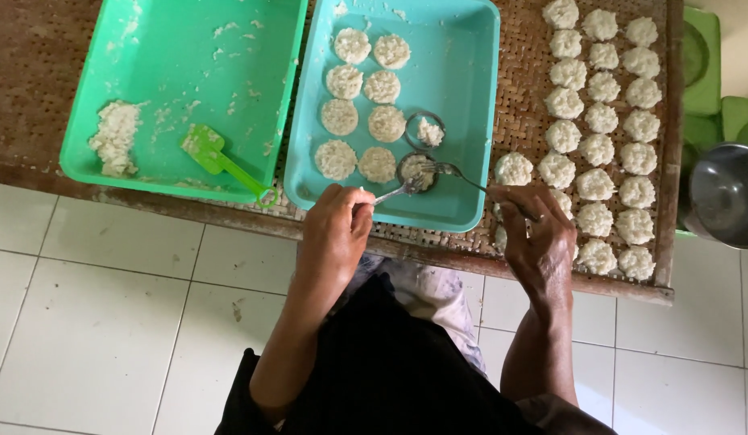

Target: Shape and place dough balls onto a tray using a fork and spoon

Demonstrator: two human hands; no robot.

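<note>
Left hand (335, 229) pinches a spoon (396, 192) and right hand (536, 229) a fork (458, 175), both tips in the near metal ring (416, 171) full of rice at the near edge of the blue tray (462, 89), beside eight flat rice cakes (362, 105) on the woven tabletop (523, 97).

My two bare arms reach forward from my body, my left hand (335, 229) curled with its fingers pinched tight together at the far end, and my right hand (539, 234) just to the right of it, also curled, with its fingers pinched the same way.
</note>
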